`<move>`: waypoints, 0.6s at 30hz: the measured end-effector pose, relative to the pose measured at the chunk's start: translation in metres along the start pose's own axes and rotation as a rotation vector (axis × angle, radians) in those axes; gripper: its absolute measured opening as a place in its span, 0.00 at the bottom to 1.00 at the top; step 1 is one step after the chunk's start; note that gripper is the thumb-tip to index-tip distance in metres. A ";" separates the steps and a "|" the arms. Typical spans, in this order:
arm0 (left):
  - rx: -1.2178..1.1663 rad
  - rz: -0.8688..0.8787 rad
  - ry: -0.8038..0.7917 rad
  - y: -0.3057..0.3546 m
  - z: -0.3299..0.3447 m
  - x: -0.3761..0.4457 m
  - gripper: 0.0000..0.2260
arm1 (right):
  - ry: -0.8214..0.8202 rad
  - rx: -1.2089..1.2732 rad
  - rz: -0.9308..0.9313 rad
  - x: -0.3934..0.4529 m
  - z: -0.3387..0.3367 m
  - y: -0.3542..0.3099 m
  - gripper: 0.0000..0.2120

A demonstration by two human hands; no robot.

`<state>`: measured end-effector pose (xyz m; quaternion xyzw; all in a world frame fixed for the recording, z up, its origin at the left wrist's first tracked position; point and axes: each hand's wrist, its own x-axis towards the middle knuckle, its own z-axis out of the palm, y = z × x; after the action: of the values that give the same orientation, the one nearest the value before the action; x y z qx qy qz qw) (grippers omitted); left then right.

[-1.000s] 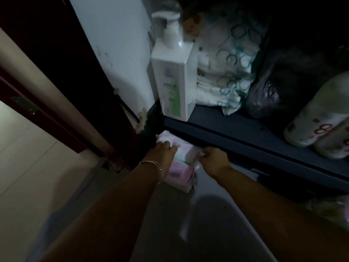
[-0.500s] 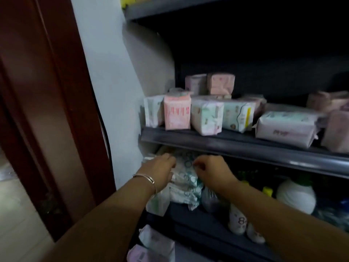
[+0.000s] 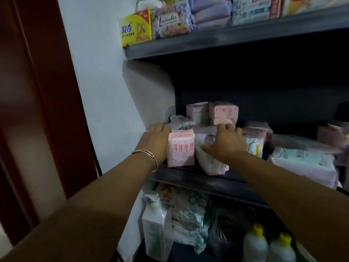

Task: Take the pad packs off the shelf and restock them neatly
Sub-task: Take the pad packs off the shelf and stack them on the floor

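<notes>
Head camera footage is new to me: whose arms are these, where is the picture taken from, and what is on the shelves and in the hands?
There is no machine here. A person wears a wide-angle camera on the head, so you look forward and down along their own two arms at a dark metal shelf unit beside a white wall.

The left hand, with a bangle on its wrist, rests against the left side of an upright pink pad pack on the middle shelf. The right hand lies spread over a whitish pad pack next to it. Whether either hand truly grips its pack cannot be told.

More pad packs stand behind and to the right. The top shelf holds a yellow box and a lavender-printed pack. Below stand a white pump bottle and two yellow-capped bottles.
</notes>
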<state>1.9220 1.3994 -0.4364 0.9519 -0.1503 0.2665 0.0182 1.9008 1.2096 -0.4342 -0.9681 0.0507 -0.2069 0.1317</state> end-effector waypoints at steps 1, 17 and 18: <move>0.024 -0.019 -0.011 -0.002 0.001 0.005 0.19 | -0.058 -0.001 0.034 0.005 0.001 -0.003 0.38; 0.020 -0.348 -0.355 -0.037 0.045 0.083 0.23 | -0.183 0.019 -0.026 0.066 0.029 0.003 0.31; 0.008 -0.353 -0.337 -0.039 0.048 0.086 0.24 | -0.174 0.015 -0.037 0.066 0.031 0.003 0.30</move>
<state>2.0274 1.4073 -0.4323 0.9944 0.0187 0.0973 0.0356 1.9737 1.2038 -0.4368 -0.9822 0.0195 -0.1247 0.1388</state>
